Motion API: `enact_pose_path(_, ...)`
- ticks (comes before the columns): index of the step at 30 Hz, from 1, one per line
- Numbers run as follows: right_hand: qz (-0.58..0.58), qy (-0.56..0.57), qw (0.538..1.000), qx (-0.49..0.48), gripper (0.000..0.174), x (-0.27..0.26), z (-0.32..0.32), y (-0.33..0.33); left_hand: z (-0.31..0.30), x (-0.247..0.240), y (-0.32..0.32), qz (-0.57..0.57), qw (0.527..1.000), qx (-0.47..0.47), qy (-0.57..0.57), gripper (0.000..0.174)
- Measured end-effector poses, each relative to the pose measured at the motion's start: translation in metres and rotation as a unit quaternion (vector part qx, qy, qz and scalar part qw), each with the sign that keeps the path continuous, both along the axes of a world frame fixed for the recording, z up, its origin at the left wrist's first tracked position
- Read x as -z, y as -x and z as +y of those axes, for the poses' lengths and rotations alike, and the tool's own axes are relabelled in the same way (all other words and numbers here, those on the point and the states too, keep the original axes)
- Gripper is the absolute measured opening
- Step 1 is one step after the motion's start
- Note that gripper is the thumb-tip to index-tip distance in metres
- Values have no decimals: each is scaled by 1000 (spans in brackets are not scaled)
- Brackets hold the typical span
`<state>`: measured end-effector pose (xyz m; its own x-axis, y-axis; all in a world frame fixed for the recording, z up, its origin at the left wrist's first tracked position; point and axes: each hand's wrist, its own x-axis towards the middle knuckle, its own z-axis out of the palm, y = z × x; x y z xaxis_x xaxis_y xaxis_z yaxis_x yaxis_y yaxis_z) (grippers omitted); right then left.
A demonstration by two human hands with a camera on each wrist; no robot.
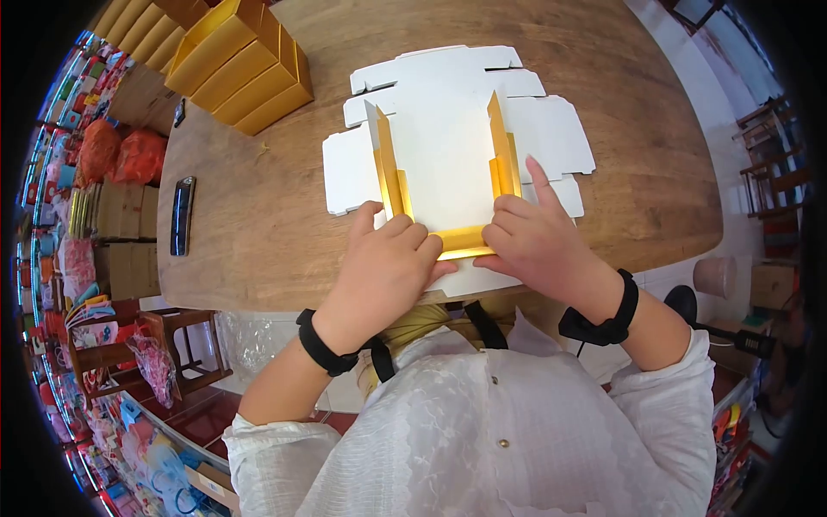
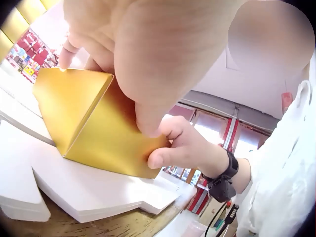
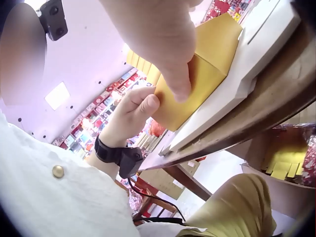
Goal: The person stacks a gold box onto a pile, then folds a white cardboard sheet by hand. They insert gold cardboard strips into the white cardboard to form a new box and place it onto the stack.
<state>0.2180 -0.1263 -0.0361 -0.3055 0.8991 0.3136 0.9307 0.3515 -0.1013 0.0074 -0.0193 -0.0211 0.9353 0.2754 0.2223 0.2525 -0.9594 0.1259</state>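
Note:
A partly folded box [image 1: 462, 241], gold outside and white within, lies on a stack of flat white box blanks [image 1: 556, 138] near the table's front edge. Its two side walls and near wall stand up; the far end is flat. My left hand [image 1: 379, 271] grips the near wall by its left corner, fingers over the top edge and thumb on the outer face. At the right corner, my right hand [image 1: 543, 246] pinches the same wall likewise, index finger raised. Both thumbs press the gold face in the left wrist view, where the right hand [image 2: 185, 148] shows beyond.
Finished gold boxes [image 1: 250, 77] are piled at the table's back left. A dark phone [image 1: 182, 215] lies by the left edge of the wooden table [image 1: 637, 198]. Left of the table are red bags [image 1: 138, 155], cartons [image 1: 129, 211] and a wooden chair [image 1: 185, 345].

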Motion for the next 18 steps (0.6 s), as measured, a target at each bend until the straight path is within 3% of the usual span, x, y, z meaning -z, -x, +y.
enact_pose_path(5, 10, 35, 999, -23, 28, 3, 11, 2, 3, 2, -13, 49, 999, -11, -11, 39)
enact_pose_path(7, -19, 118, 993, -27, 26, -4, 16, 2, 3, -4, -20, 138, 988, -36, 52, 48)
enact_pose_path(10, -72, 194, 978, -30, 20, -10, 19, 3, 7, -6, -27, 179, 981, -40, 66, 54)
enact_pose_path(14, -27, 113, 990, -83, 15, -20, 11, -16, 16, -6, -25, 195, 978, -14, 77, 50)
enact_pose_path(16, -47, 5, 999, -27, 16, -21, 10, -35, 28, -11, -17, 199, 975, 76, 62, 39)
enact_pose_path(17, -123, -20, 992, 27, 18, -19, 13, -45, 29, -12, -13, 198, 975, 75, 62, 39)
enact_pose_path(18, -124, -20, 992, 27, 18, -19, 13, -43, 28, -14, -9, 79, 996, 41, -17, 30)
